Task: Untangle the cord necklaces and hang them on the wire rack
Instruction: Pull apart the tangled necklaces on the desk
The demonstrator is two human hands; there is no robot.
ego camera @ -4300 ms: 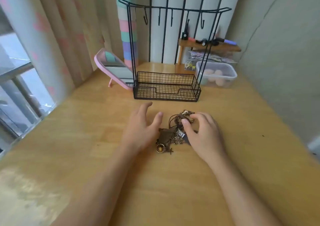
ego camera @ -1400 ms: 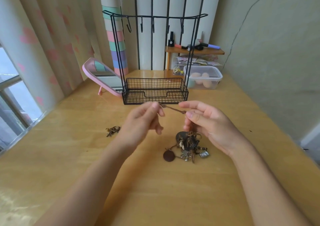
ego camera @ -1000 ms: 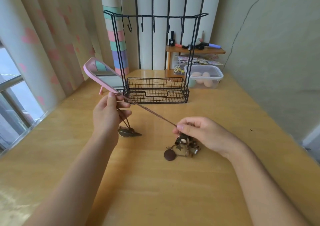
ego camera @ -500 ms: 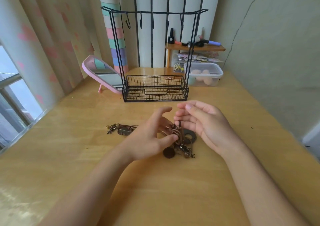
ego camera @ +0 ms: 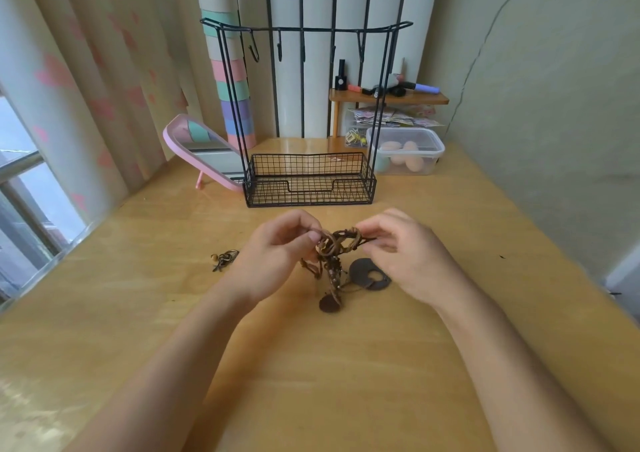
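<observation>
Two pinches, left hand (ego camera: 273, 257) and right hand (ego camera: 405, 259), on an indistinct cord tangle (ego camera: 337, 245).

Home bedroom: heart-print curtains (ego camera: 86, 80), pink vanity mirror (ego camera: 204, 150).

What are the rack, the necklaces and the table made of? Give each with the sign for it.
Rack: thin black wire, probably coated metal with a matte finish, going by the fine grid basket and slim hooks.
Necklaces: brown cord, perhaps leather or waxed cotton. The loops hold their shape stiffly, but the exact fibre is unclear.
Table: light wood or wood-look laminate with a glossy finish, showing grain streaks and glare.
</observation>
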